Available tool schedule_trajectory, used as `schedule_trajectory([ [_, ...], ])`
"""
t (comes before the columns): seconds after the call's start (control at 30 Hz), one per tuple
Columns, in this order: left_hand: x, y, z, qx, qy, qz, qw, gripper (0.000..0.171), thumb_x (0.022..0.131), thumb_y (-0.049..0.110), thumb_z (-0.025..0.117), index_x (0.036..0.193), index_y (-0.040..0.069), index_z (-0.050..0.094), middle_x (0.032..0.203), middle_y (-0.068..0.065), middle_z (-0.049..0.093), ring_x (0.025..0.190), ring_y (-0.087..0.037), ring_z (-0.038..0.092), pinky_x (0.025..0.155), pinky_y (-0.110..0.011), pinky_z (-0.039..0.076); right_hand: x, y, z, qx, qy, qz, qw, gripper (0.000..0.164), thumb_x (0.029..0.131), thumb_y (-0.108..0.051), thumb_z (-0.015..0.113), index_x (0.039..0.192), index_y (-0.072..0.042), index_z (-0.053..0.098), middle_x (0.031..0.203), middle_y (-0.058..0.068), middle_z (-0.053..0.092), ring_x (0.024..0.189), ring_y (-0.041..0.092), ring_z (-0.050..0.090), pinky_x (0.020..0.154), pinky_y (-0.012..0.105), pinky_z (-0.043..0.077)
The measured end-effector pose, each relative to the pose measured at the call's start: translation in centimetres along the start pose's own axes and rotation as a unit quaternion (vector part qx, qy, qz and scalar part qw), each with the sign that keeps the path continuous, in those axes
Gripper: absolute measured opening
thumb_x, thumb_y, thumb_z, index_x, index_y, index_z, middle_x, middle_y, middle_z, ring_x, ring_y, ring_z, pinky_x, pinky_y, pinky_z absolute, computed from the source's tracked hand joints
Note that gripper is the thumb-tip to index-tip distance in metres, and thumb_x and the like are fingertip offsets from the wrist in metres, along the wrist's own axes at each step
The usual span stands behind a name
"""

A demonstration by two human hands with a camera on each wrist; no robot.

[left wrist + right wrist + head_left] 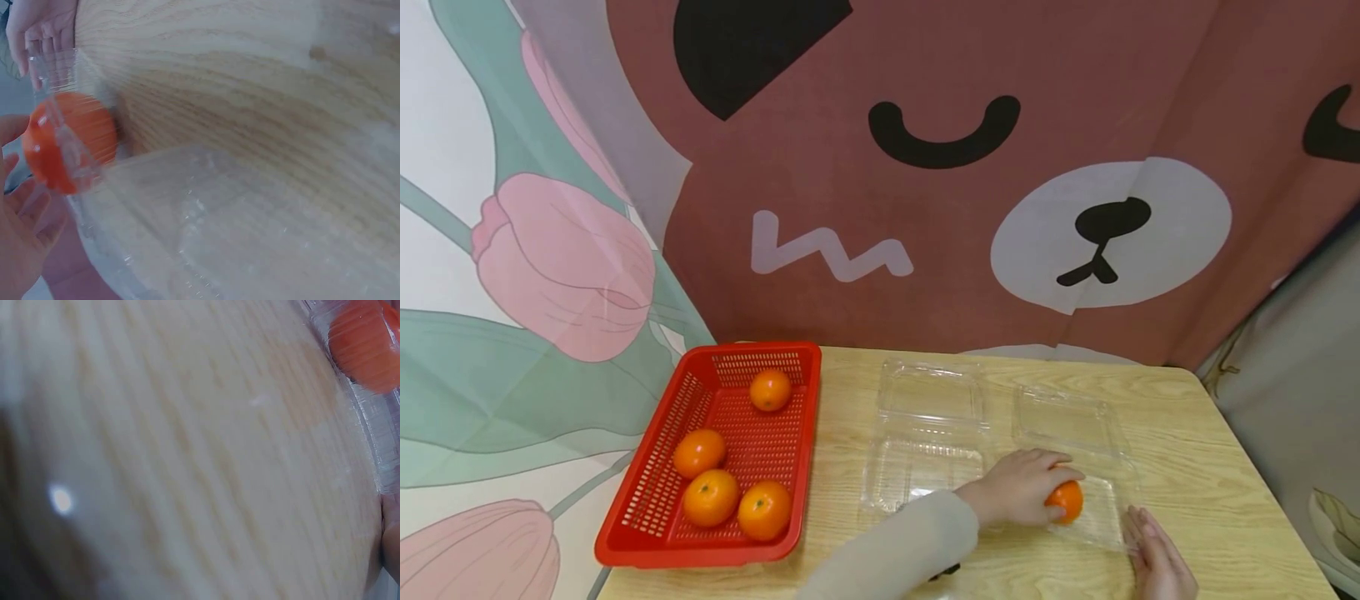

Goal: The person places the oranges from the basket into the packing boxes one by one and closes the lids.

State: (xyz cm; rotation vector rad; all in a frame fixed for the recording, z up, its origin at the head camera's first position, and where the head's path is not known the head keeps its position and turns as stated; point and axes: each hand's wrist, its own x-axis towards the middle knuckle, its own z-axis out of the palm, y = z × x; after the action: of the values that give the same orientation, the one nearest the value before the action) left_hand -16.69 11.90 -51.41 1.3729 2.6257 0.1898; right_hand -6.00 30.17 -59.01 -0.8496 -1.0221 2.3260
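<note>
An orange (1065, 500) sits in the near half of an unfolded clear plastic clamshell box (1097, 533). My left hand (1018, 487) reaches across from the left and holds this orange, fingers over its top and thumb at its near side. In the left wrist view the orange (78, 140) shows partly through the box's clear wall. At the box's right edge is my right hand (1159, 557), its fingers straight against the plastic. The right wrist view has only a bit of that hand (391, 547), below the box wall and the orange (369, 347).
On the left of the wooden table (1210, 475) stands a red plastic basket (808, 450) with several oranges in it. A second unfolded clear clamshell box (880, 471) lies between basket and left hand, partly behind the forearm. A curtain printed with a bear (925, 308) hangs behind the table.
</note>
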Motion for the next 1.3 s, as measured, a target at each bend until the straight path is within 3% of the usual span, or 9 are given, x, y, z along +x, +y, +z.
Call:
schedule_trajectory([
  [0.17, -0.6, 0.2, -1.1, 0.021, 0.001, 0.014, 0.9997, 0.053, 0.091, 0.051, 0.046, 0.141, 0.04, 0.031, 0.146, 0.019, 0.024, 0.133, -0.001, 0.022, 0.108, -0.024, 0.021, 0.0, 0.0, -0.1, 0.006, -0.002, 0.0, 1.0, 0.027, 0.085, -0.007, 0.066, 0.111, -0.004, 0.067, 0.093, 0.003, 0.07, 0.088, 0.011, 0.067, 0.074, 0.021, 0.052],
  [0.37, -2.3, 0.0, -3.7, 0.062, 0.035, 0.044, 0.9965, 0.05, 0.092, 0.05, 0.046, 0.14, 0.037, 0.035, 0.143, 0.018, 0.031, 0.132, 0.0, 0.025, 0.108, -0.022, 0.021, 0.5, 0.5, -0.5, 0.012, -0.005, -0.004, 1.0, 0.028, 0.083, -0.008, 0.068, 0.111, -0.003, 0.067, 0.094, 0.004, 0.07, 0.088, 0.012, 0.067, 0.074, 0.022, 0.052],
  [0.57, -4.6, -0.3, -5.9, 0.038, 0.06, 0.045, 0.9964, 0.051, 0.092, 0.049, 0.048, 0.14, 0.037, 0.035, 0.143, 0.019, 0.032, 0.131, 0.0, 0.027, 0.107, -0.024, 0.024, 0.5, 0.6, -0.7, -0.004, -0.013, 0.003, 1.0, 0.027, 0.084, -0.011, 0.067, 0.111, -0.006, 0.067, 0.095, 0.001, 0.07, 0.089, 0.01, 0.066, 0.074, 0.019, 0.051],
  [0.77, -6.9, 0.1, -8.2, 0.03, 0.08, 0.055, 0.9948, 0.05, 0.093, 0.05, 0.043, 0.14, 0.035, 0.035, 0.143, 0.019, 0.033, 0.132, 0.0, 0.025, 0.108, -0.022, 0.019, 0.7, 0.4, -0.6, -0.012, -0.004, 0.006, 1.0, 0.027, 0.086, -0.01, 0.066, 0.113, -0.006, 0.067, 0.094, -0.001, 0.071, 0.087, 0.01, 0.067, 0.071, 0.019, 0.052],
  [1.03, -10.7, 0.1, -10.9, 0.052, 0.109, 0.081, 0.9894, 0.048, 0.095, 0.046, 0.044, 0.141, 0.033, 0.036, 0.14, 0.017, 0.038, 0.131, 0.0, 0.029, 0.107, -0.022, 0.023, 0.7, 0.2, -0.5, 0.017, -0.005, -0.002, 1.0, 0.027, 0.084, -0.007, 0.067, 0.111, -0.003, 0.067, 0.093, 0.004, 0.071, 0.087, 0.013, 0.067, 0.071, 0.021, 0.053],
  [1.3, -13.9, -1.5, -12.3, 0.084, 0.127, 0.077, 0.9853, 0.045, 0.095, 0.042, 0.045, 0.138, 0.03, 0.041, 0.137, 0.014, 0.043, 0.129, -0.005, 0.034, 0.109, -0.027, 0.022, 0.2, 0.1, -0.3, 0.017, -0.021, -0.008, 1.0, 0.029, 0.086, -0.006, 0.065, 0.114, -0.002, 0.065, 0.096, 0.005, 0.07, 0.09, 0.013, 0.067, 0.075, 0.021, 0.051],
])
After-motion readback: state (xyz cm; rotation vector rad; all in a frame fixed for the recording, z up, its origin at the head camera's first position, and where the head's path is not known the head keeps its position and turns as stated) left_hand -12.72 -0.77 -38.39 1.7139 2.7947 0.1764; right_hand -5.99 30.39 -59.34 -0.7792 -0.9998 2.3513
